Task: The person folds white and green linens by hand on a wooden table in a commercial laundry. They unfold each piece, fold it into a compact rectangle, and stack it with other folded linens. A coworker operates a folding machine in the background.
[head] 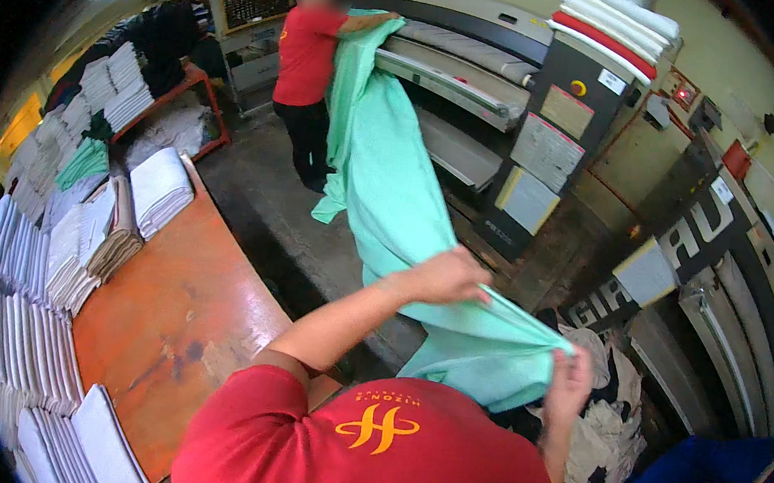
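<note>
A long mint-green cloth (401, 166) stretches between me and a co-worker (312, 53) in a red shirt. The co-worker's hand grips its far end beside a flatwork ironer. My left hand (450, 275) is closed over the cloth's near edge, its fingers partly hidden. At the corner to the right, my right hand (569, 381) pinches the fabric. The edge is drawn taut between my two hands, while the rest hangs in folds toward the floor.
An orange-topped table (177, 312) stands at left, with folded white linens (161, 192) along its far side. The flatwork ironer (460, 60) is ahead, and a second ironer (704, 286) stands at right. Crumpled linens (601, 444) lie on the floor by my right hand.
</note>
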Demonstrator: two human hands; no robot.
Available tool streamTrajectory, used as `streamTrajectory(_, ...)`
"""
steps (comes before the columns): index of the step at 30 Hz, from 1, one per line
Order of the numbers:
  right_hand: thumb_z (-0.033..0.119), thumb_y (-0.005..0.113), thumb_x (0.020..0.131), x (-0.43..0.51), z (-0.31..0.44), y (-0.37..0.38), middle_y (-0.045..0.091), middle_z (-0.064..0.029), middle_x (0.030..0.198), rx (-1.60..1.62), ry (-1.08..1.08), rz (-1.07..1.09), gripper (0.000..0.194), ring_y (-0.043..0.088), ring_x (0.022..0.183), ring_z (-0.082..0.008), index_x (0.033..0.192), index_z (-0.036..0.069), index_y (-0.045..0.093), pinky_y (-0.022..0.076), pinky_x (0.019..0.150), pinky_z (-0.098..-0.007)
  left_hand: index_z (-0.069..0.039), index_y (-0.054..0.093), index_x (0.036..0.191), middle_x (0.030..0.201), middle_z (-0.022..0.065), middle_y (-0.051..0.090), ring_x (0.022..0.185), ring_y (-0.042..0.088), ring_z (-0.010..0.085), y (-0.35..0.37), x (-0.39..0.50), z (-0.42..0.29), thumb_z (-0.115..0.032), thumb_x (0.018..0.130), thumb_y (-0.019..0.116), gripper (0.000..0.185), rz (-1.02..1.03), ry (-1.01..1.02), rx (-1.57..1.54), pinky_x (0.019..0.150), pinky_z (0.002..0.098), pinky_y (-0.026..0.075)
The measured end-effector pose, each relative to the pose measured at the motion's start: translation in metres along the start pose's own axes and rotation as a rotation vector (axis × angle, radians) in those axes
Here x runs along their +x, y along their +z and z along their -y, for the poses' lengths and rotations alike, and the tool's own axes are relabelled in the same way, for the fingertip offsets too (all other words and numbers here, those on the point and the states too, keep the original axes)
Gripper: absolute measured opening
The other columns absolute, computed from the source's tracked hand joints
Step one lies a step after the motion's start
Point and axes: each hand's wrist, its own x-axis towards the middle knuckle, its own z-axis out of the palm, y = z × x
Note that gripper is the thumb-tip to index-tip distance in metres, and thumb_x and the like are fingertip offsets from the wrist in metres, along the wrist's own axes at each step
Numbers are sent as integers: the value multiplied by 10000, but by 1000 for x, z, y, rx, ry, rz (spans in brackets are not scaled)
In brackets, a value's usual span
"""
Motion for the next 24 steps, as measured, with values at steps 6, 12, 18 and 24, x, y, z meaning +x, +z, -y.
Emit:
streamTrajectory(6, 158, 532, 954, 20, 38, -208, 596, -64, 1069, 416, -150, -786, 220, 576, 990, -181, 1121, 17, 556, 473, 913, -360, -90, 639, 880, 762, 118, 619, 818, 601, 326, 14, -63, 69, -363, 854, 627, 275, 160, -335, 150, 851, 421, 413)
streamTrajectory(12, 156, 540, 935, 14, 47, -204, 529, -128, 1262, -62, -226, -718, 403, 538, 1090, -213, 1302, 5, 474, 426, 954, -338, -113, 633, 1009, 868, 151, 642, 815, 597, 378, 87, -32, 9, -218, 838, 626, 201, 106, -405, -65, 747, 471, 472)
streamTrajectory(18, 54, 604, 902, -3, -18, -87, 584, -41, 1098, 152, 221, 239, 435, 547, 959, -84, 1315, 26, 474, 426, 831, -222, -143, 606, 979, 754, 115, 630, 739, 594, 342, 71, 99, -141, -266, 826, 645, 200, 66, 11, -209, 722, 429, 471)
streamTrajectory(24, 33, 597, 897, 18, 17, -100, 570, -18, 918, 142, -27, 17, 128, 531, 834, -94, 1015, 45, 546, 457, 717, -251, -67, 565, 954, 746, 20, 569, 737, 520, 108, 89, 99, -151, -302, 933, 598, 238, -61, -239, -969, 699, 293, 449)
